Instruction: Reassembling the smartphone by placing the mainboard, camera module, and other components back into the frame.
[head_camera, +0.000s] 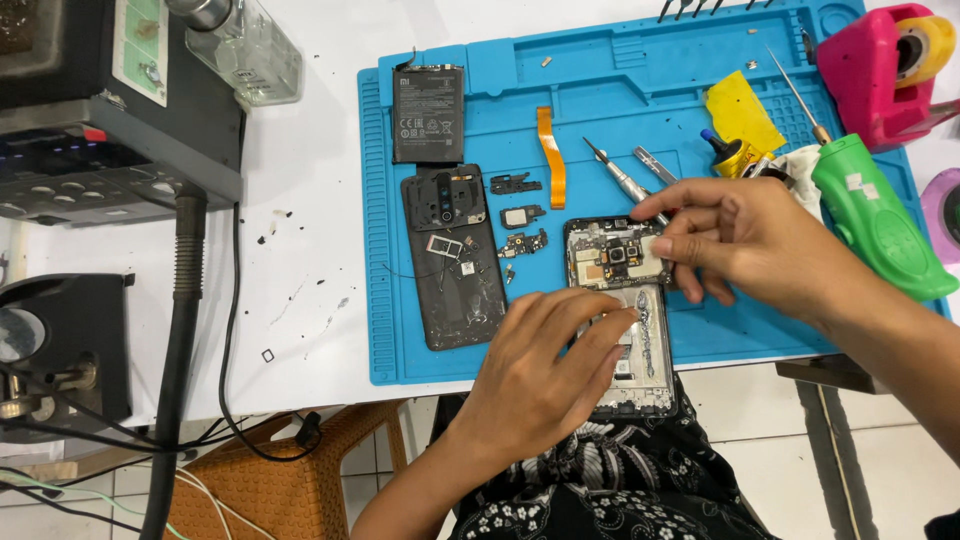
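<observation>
Hands (640, 300) hide, seemingly, the phone's (620, 300) middle.

We saw an opened black phone frame (625, 330) lying flat at the near edge of the blue mat, its back cover off. Its circuit board with the camera module was exposed at the top, partly hidden by fingers.

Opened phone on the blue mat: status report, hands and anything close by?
Left hand resting on opened phone, fingertips inside frame. Right hand pinching its top edge. Screwdriver just behind, partly under right fingers.
</observation>
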